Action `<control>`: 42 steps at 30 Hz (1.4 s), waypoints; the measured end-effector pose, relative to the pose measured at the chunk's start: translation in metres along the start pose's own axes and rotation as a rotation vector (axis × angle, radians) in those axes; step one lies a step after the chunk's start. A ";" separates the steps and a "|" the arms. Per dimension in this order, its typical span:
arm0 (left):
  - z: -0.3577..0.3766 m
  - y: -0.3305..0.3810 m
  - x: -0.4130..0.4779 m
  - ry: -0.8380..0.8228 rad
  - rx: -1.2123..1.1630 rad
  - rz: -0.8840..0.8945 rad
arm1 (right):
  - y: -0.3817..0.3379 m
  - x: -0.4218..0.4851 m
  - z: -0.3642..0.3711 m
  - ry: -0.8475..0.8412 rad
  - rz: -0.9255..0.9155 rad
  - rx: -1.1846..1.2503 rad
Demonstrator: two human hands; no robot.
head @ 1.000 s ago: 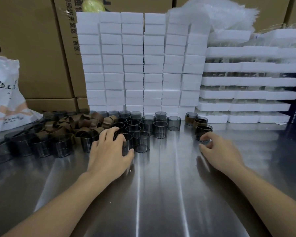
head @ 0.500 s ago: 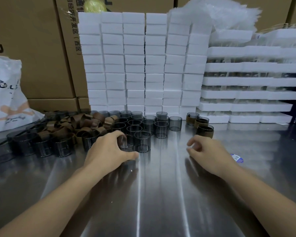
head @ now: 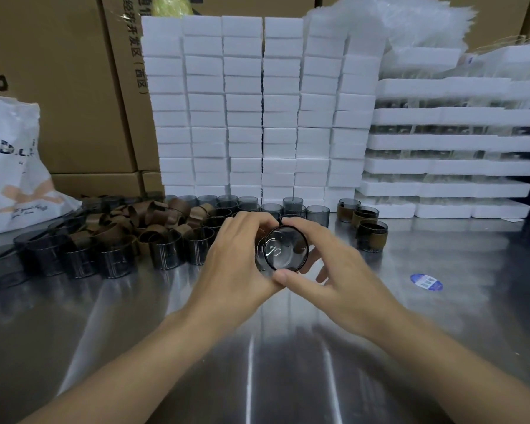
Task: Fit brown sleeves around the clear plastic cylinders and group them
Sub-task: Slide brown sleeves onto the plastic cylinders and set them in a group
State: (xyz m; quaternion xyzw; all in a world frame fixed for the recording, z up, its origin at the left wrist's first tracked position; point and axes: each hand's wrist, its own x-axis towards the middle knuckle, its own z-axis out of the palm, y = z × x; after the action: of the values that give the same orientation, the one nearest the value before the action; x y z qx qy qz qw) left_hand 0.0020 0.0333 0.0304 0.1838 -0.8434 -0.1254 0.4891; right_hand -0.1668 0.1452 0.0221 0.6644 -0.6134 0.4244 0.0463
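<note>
Both hands meet over the middle of the steel desk, and between them I hold one clear cylinder lifted off the surface. It is tipped on its side so that one round end faces me. My left hand curls round its left wall, fingers over the top and thumb underneath. My right hand pinches it from the other side, with the forefinger on the top rim and the thumb pressed at the bottom rim beside the left thumb. A brownish patch shows under my left fingertips; it may be a sleeve, but I cannot tell from this angle.

Behind and left of my hands stand the bare cylinders, upright and packed close together in rows. The loose brown sleeves lie heaped among them towards the back left. Off to the right, apart from that crowd, three sleeved cylinders stand upright in a short line, each just beside the next.

A blue sticker lies flat on the desk to the right of my right hand. Along the back rises a wall of white foam blocks, with stacked foam trays to its right. Cardboard boxes stand behind, and a white plastic bag slumps at the far left.
</note>
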 end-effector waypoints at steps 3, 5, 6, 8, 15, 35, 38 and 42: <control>0.001 0.003 0.000 0.008 -0.098 -0.036 | 0.000 0.001 -0.001 0.021 -0.014 -0.008; 0.000 0.005 0.002 0.008 -0.241 -0.137 | 0.001 0.000 -0.001 0.052 -0.019 0.017; -0.001 0.007 0.004 -0.005 -0.326 -0.190 | 0.002 0.000 -0.001 0.070 -0.016 0.033; -0.003 0.010 0.008 -0.080 -0.483 -0.257 | 0.002 0.001 -0.001 0.101 -0.001 0.070; -0.011 0.022 0.012 -0.362 -1.100 -0.909 | -0.001 -0.003 -0.002 0.075 -0.017 0.105; -0.009 0.021 0.008 -0.227 -0.848 -0.719 | -0.019 -0.003 -0.007 0.054 -0.052 -0.008; -0.009 0.018 0.008 -0.217 -0.851 -0.699 | -0.021 -0.004 -0.007 0.047 0.000 0.058; -0.011 0.015 0.008 -0.227 -0.868 -0.633 | -0.029 -0.001 -0.005 -0.012 0.154 0.548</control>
State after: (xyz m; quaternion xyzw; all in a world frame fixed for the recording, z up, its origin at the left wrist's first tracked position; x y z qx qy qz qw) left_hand 0.0044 0.0430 0.0482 0.1950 -0.6653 -0.6218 0.3643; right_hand -0.1443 0.1561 0.0378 0.6062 -0.5245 0.5728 -0.1712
